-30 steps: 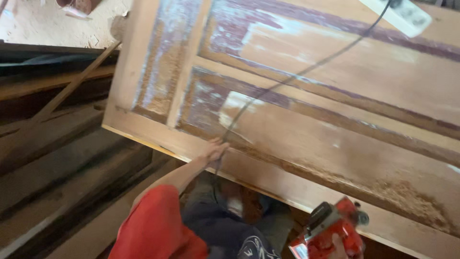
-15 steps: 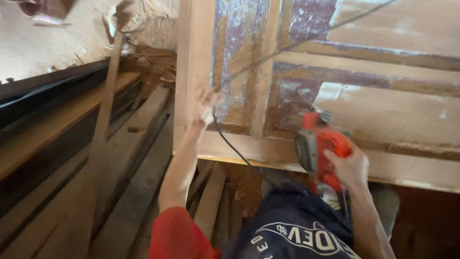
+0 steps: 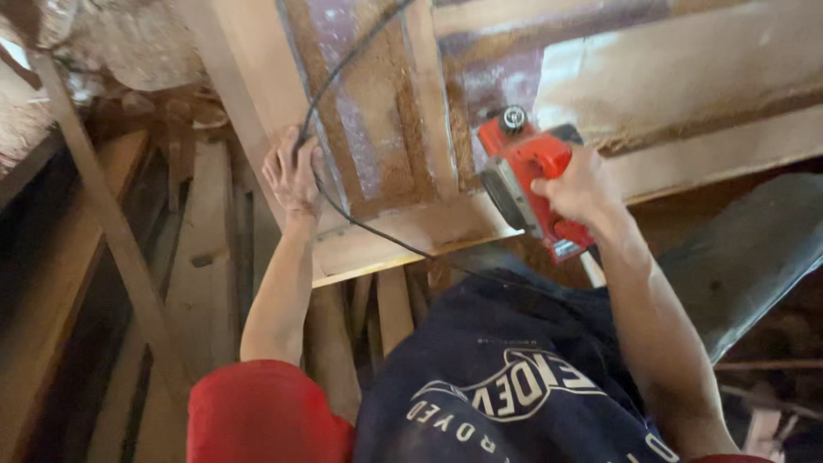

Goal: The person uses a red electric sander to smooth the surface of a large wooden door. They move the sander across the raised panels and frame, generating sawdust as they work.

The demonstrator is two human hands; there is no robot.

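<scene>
The right hand (image 3: 576,187) is closed tight around the handle of the red power planer (image 3: 525,176), which sits with its base on the wooden door panel (image 3: 377,129), near the panel's lower corner and just above its bottom rail. The planer's long axis runs from the round knob at its far end back toward the person's chest, roughly along the upright strip of the panel beside it. Left of the planer, across that strip and a recessed field of worn paint and sawdust, the left hand (image 3: 291,171) rests on the panel's outer frame with fingers spread, the black power cord (image 3: 360,225) passing under them; whether it truly pinches the cord I cannot tell. The cord curves from there toward the planer, below the panel's edge. Planks (image 3: 206,231) lie left of the panel.
</scene>
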